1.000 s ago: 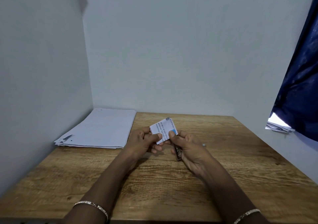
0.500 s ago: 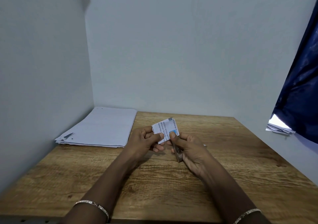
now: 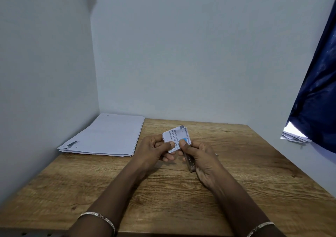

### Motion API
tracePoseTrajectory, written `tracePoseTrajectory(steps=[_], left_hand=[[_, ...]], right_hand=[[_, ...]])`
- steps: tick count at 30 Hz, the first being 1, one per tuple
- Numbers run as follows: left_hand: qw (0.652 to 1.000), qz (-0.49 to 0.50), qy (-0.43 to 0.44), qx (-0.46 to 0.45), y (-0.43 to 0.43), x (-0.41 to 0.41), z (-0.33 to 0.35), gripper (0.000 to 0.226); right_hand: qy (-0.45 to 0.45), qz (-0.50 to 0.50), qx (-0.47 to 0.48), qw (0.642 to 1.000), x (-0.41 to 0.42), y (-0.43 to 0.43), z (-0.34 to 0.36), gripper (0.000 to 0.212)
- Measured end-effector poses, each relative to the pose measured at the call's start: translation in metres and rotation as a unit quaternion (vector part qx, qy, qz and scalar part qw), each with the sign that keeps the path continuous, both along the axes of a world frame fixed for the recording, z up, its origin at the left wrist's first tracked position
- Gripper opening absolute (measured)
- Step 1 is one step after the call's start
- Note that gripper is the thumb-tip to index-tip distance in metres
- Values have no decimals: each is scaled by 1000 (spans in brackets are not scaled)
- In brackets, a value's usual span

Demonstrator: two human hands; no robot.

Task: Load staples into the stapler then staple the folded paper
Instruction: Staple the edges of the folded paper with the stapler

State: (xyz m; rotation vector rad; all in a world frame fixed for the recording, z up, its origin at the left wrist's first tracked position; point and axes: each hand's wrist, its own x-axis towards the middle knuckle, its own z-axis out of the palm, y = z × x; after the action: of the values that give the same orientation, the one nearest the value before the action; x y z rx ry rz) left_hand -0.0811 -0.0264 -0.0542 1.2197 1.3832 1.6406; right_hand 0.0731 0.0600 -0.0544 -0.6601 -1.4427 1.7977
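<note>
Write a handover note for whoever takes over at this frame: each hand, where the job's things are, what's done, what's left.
Left hand: pinches the folded paper at its left edge, thumb on top.
Right hand: thumb on the paper's lower right corner, fingers curled round the small metal stapler.
Where: both things are held low over the middle of the wooden table. A stack of white sheets lies at its far left.
Done: the paper is folded. Whether the staples are loaded cannot be seen.
Left: no staple shows on the paper, so check the load, slip the paper's edge into the stapler and press.
</note>
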Motion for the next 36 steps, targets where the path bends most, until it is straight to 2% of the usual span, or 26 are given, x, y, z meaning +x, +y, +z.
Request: tracePoseTrajectory(steps=[4,9,12,14,18,23,27,33,36], left_hand=[[999,39,-32,-4,1,-2,1,20],[996,55,-70,-28,0,-3,2,16],[994,48,-85,-51,-1,-1,4,14],[994,46,-84,-61,-2,1,5,11],[993,39,-101,-55,-1,1,5,11],[995,8,-99,-32,-2,1,1,29],[994,21,-107,-27,-1,0,0,37],[992,40,-114,-35,0,1,2,20],[989,36,-140,-36,1,2,3,23]], right_hand=[[30,26,-56,998,-4,-2,5,42],[36,-45,-120,991,2,3,8,19],[30,-91,-95,991,5,7,6,24],[13,-94,-68,993,5,6,4,18],[-3,-93,-45,995,4,2,5,31],[-20,-63,-25,997,5,-6,9,30],[-31,-57,-19,998,6,-10,11,27],[-35,-73,-23,996,5,-7,11,25],[-39,-76,-20,996,6,-6,10,22]])
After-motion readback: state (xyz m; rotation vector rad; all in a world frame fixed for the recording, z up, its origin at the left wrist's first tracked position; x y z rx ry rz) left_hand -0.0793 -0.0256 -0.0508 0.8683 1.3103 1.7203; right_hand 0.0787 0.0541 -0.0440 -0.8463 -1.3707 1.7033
